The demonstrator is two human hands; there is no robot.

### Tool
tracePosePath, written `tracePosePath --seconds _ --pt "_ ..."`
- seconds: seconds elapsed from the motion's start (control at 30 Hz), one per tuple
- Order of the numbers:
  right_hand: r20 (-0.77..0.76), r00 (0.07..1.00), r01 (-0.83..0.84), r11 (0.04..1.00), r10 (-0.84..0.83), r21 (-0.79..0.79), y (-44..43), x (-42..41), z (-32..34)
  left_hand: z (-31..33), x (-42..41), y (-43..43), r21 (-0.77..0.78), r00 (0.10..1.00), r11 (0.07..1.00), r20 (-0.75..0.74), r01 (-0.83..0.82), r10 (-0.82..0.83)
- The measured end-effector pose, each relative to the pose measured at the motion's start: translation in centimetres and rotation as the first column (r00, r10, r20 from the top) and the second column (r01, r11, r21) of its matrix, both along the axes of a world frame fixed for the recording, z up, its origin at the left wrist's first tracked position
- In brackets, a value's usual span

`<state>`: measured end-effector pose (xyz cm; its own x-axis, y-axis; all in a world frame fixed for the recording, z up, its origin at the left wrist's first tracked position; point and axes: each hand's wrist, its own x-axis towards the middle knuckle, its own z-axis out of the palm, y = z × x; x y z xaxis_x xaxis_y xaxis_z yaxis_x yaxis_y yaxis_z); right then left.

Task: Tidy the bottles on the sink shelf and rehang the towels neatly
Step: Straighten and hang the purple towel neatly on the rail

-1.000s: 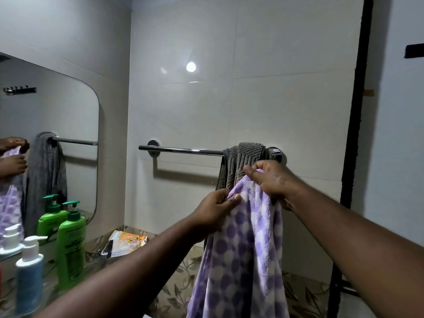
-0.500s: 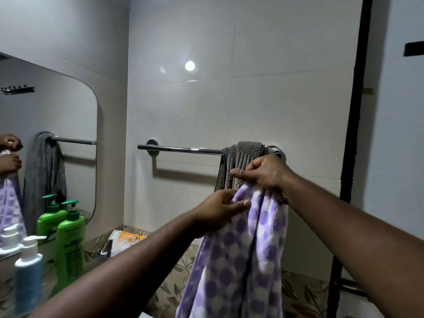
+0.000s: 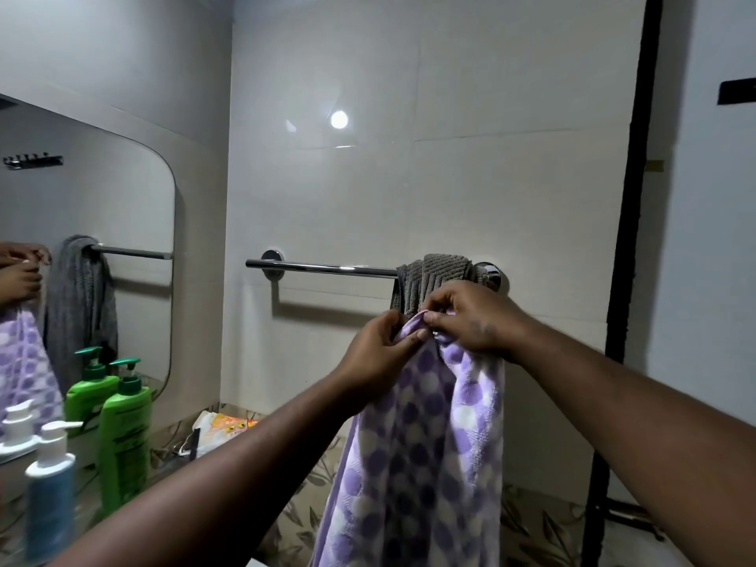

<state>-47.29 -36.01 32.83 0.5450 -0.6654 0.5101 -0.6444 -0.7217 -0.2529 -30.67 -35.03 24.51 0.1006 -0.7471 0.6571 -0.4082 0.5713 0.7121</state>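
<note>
A purple and white spotted towel (image 3: pixel 421 456) hangs down from both my hands in front of the wall. My left hand (image 3: pixel 378 349) pinches its top edge from the left. My right hand (image 3: pixel 470 317) grips the same top edge from the right, fingers curled over the cloth. Just behind my hands, a grey ribbed towel (image 3: pixel 433 276) is bunched at the right end of the chrome towel rail (image 3: pixel 323 267). On the shelf at lower left stand a green pump bottle (image 3: pixel 124 435) and a blue bottle with a white pump (image 3: pixel 49 489).
A mirror (image 3: pixel 122 206) on the left wall reflects the hands, towels and bottles. An orange and white packet (image 3: pixel 223 429) lies on the leaf-patterned counter (image 3: pixel 544 525). A black door frame (image 3: pixel 630 280) runs down the right side.
My hands have come closer together at the towel's top edge. The right hand lowered slightly and the left rose to meet it, gathering the spotted towel into a narrower hang.
</note>
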Motion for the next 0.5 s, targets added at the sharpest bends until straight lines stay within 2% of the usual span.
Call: tracePosePath --seconds 0.07,0.13,0.23,0.3,0.37,0.4,0.5 --pt "0.195 0.98 0.041 0.999 -0.046 0.032 -0.5 0.1 -0.7 -0.3 0.2 0.3 0.037 0.996 0.997 -0.051 0.073 -0.071" --pt "0.38 0.922 0.023 0.991 -0.073 0.134 -0.8 0.4 -1.2 -0.5 0.2 0.6 0.047 0.992 0.995 -0.091 0.089 -0.084" --pt "0.566 0.824 -0.231 0.93 0.03 0.287 -0.5 1.2 -2.0 0.0 0.0 0.6 0.004 0.994 0.998 -0.094 0.055 -0.054" --pt "0.505 0.855 -0.285 0.92 0.118 0.268 0.0 1.1 -2.0 0.7 0.0 0.2 -0.025 0.998 0.999 -0.062 0.024 -0.025" --pt "0.377 0.917 -0.226 0.95 0.133 0.215 0.1 0.7 -1.6 0.9 0.1 0.3 -0.034 1.0 0.999 -0.008 0.001 -0.001" --pt "0.365 0.925 -0.188 0.964 0.11 0.186 0.0 0.6 -1.3 0.7 0.1 0.3 -0.035 0.999 0.999 0.037 -0.005 0.006" --pt "0.469 0.882 -0.106 0.985 0.028 0.139 -0.5 0.3 -1.2 0.0 0.4 0.5 -0.024 0.995 1.0 0.097 -0.003 0.006"
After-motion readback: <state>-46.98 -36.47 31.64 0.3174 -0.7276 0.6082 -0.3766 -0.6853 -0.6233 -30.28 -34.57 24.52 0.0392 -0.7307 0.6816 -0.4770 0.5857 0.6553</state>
